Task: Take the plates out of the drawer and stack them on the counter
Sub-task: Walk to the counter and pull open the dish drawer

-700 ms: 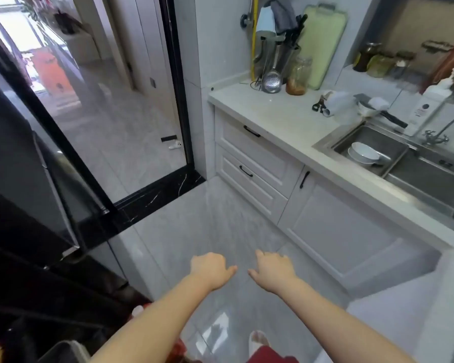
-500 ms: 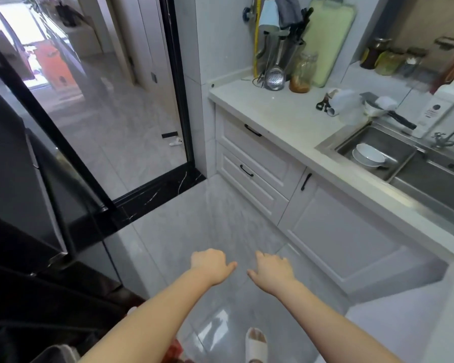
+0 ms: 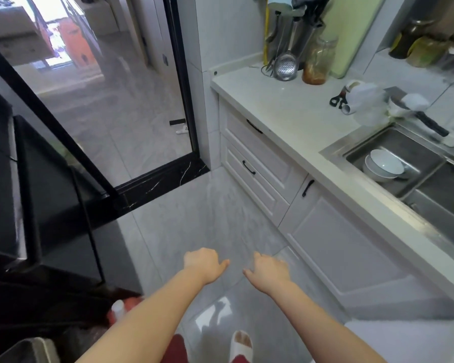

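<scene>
Two white drawers with black handles sit closed under the counter: an upper drawer (image 3: 257,142) and a lower drawer (image 3: 252,176). The pale counter (image 3: 286,106) runs above them. No plates show; the drawers' contents are hidden. My left hand (image 3: 203,263) and my right hand (image 3: 269,271) hang out in front of me over the grey floor, well short of the drawers. Both hands are loosely curled and hold nothing.
A steel sink (image 3: 404,163) holds white bowls (image 3: 383,166). Scissors (image 3: 337,99), a jar (image 3: 317,61), a strainer (image 3: 286,66) and a green cutting board (image 3: 351,35) stand at the counter's back. A cabinet door (image 3: 346,244) is right; a black fridge (image 3: 37,195) left.
The view has moved forward, closer to the drawers and counter. Both hands keep the same curled pose in front of me.
</scene>
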Action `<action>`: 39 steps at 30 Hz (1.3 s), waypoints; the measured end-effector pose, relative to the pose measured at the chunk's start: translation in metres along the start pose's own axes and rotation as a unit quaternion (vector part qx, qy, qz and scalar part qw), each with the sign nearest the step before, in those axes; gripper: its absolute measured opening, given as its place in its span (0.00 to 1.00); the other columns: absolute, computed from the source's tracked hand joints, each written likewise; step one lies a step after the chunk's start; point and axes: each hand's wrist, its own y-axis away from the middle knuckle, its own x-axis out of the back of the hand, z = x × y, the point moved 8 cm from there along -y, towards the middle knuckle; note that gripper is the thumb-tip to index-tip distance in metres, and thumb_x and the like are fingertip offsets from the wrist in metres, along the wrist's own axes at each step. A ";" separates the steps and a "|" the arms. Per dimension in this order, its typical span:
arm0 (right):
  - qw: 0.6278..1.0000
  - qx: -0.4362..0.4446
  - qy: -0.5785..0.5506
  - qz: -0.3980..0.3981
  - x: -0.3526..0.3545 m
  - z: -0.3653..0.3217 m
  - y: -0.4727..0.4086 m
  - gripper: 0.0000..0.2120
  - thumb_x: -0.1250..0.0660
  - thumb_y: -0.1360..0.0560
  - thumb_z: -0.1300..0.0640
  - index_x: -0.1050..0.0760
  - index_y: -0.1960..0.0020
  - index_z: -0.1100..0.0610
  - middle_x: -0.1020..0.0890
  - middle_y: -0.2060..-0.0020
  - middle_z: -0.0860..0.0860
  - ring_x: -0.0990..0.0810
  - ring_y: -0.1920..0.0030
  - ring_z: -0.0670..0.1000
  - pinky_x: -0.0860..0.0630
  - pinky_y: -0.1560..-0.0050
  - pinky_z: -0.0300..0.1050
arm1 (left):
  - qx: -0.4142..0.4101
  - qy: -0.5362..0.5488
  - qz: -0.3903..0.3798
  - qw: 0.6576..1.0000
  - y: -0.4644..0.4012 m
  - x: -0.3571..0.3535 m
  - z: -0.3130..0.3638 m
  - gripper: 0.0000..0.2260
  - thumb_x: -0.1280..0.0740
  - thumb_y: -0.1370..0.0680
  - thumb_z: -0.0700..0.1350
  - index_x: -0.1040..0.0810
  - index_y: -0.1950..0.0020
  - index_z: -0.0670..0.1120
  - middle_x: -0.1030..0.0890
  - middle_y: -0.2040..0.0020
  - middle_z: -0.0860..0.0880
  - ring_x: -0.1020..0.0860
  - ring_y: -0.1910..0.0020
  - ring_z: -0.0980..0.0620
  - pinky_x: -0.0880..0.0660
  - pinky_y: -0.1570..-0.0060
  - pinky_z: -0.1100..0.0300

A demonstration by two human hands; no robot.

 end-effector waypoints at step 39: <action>0.999 -0.018 -0.031 -0.003 0.092 -0.108 -0.186 0.30 0.43 0.23 0.42 0.43 0.26 0.56 0.40 0.25 0.56 0.35 0.29 0.58 0.37 0.32 0.57 | -0.025 -0.066 0.002 0.998 -0.167 0.111 -0.119 0.24 0.48 0.21 0.61 0.22 0.43 0.46 0.20 0.42 0.44 0.25 0.41 0.43 0.34 0.42 0.50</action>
